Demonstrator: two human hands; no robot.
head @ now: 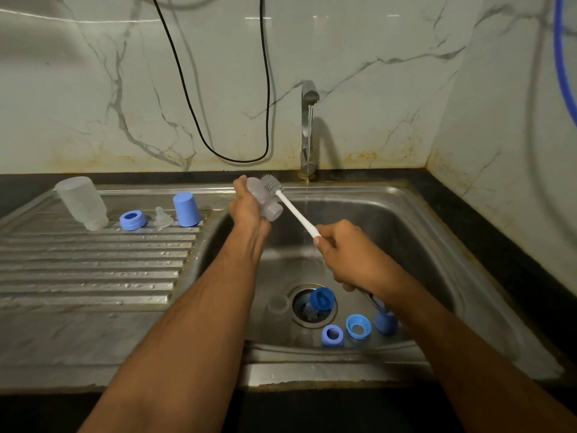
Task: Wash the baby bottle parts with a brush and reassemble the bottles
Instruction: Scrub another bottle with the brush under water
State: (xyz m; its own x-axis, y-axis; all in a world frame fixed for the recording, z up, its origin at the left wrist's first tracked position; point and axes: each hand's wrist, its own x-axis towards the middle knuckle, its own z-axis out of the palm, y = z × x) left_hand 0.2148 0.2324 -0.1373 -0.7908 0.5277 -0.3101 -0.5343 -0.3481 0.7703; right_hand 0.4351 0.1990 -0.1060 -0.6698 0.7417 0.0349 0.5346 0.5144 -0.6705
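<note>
Wet grip on a bottle over the sink

Left hand (pixel 248 207) fingers curl round the clear bottle (pixel 265 201); right hand (pixel 346 254) fingers wrap the brush (pixel 288 203) handle, bristles outside its base. Slippery plastic could drop among parts near the drain (pixel 313 304).

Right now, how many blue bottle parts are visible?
6. Two on the drainboard: a screw ring and a cap. Four in the sink basin: one over the drain, two rings, one cap. More may be hidden.
</note>
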